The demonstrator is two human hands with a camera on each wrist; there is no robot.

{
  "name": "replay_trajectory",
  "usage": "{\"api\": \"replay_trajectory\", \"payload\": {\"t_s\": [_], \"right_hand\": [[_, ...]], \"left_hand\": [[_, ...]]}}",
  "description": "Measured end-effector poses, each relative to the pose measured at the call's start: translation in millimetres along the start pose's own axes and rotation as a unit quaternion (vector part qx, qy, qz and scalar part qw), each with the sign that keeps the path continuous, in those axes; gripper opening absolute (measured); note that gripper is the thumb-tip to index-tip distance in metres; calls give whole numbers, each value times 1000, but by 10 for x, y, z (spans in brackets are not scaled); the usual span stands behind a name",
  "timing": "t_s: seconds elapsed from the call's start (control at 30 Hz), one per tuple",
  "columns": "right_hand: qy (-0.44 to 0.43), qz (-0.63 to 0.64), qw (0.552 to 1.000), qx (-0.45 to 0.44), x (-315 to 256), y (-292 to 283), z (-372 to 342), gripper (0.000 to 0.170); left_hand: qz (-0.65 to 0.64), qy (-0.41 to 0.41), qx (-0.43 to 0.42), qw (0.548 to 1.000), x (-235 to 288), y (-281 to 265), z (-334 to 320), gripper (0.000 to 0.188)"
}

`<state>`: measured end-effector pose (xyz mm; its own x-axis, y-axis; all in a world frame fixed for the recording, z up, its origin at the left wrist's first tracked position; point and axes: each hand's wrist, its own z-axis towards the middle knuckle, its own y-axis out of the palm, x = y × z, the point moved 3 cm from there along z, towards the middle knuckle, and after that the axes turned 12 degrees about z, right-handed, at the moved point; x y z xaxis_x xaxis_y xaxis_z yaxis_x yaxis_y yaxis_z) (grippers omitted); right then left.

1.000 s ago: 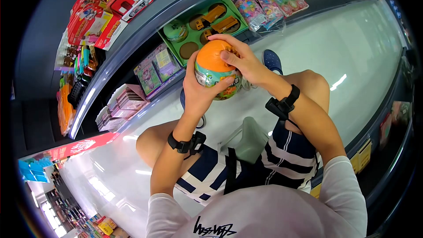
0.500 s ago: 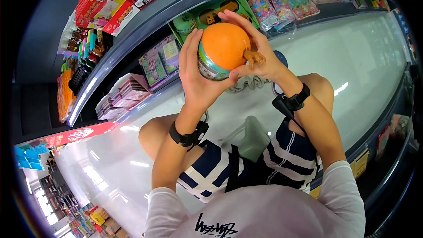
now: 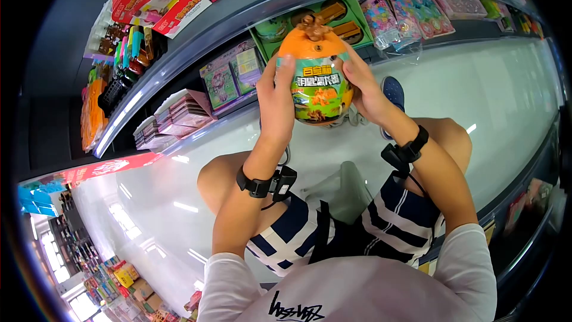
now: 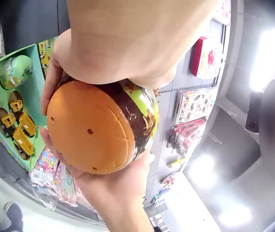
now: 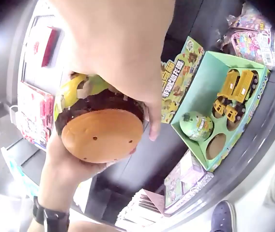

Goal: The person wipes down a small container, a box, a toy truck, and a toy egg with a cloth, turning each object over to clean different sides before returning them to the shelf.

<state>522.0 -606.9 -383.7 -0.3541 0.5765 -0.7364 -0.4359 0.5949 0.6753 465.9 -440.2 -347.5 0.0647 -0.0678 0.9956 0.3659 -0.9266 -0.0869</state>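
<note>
Both hands hold a toy egg upright in front of the shelf. Its top is orange with a small brown figure on it, and a green printed wrapper with lettering faces the head camera. My left hand grips its left side, thumb along the wrapper. From the right side my right hand grips it, thumb near the wrapper's upper edge. In the left wrist view the plain orange base shows a few small holes.
Behind the egg, a green display box with round holes stands on the lower shelf. In it are yellow toy trucks and a green egg. Pink card packs and bagged toys flank it. A grey stool lies below between the legs.
The hands have turned the egg, bringing its lettered wrapper toward the head camera and the brown figure from the right side to the top. The thumbs have shifted along its sides.
</note>
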Motion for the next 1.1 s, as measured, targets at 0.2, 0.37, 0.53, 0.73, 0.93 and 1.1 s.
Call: {"api": "replay_trajectory", "payload": {"t_s": [0.2,0.37,0.53,0.73,0.93,1.1], "right_hand": [[41,66,996,53,118,-126,40,64],[59,98,992,56,52,-18,15,55],[97,211,956,181,365,-81,-103,44],[131,220,942,215,299,22,-153,51],[163,202,956,137,132,103,-31,60],[202,250,929,183,88,124,13,67]], "left_hand": [[28,-27,-4,999,-71,-133,92,48],[110,-22,8,994,-115,-202,111,49],[207,-69,1,976,-160,-236,141,48],[164,15,-10,986,-174,-94,100,53],[-152,-109,-56,981,-208,21,-10,62],[-165,-46,-77,982,-40,83,3,71]]}}
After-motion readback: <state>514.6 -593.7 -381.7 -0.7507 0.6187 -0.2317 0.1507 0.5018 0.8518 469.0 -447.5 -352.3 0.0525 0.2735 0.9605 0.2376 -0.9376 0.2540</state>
